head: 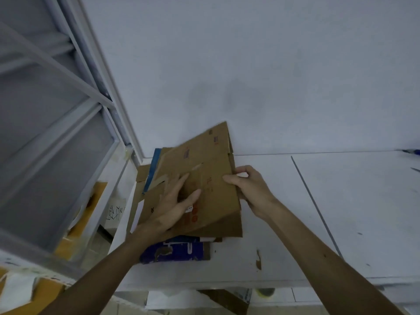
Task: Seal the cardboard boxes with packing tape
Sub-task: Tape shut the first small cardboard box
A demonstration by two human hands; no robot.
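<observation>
Flattened brown cardboard box (204, 178) tilted atop a stack of flat cartons (177, 251) at the white table's (341, 212) back-left corner; right hand (247, 189) pinches its right edge, likely to lift it free; left hand (175, 205), fingers straight, presses its face, steadying; no tape in view; sealing not begun.

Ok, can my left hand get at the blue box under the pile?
Probably only its near edge; the brown cardboard under the left hand covers the rest of the blue box.
</observation>
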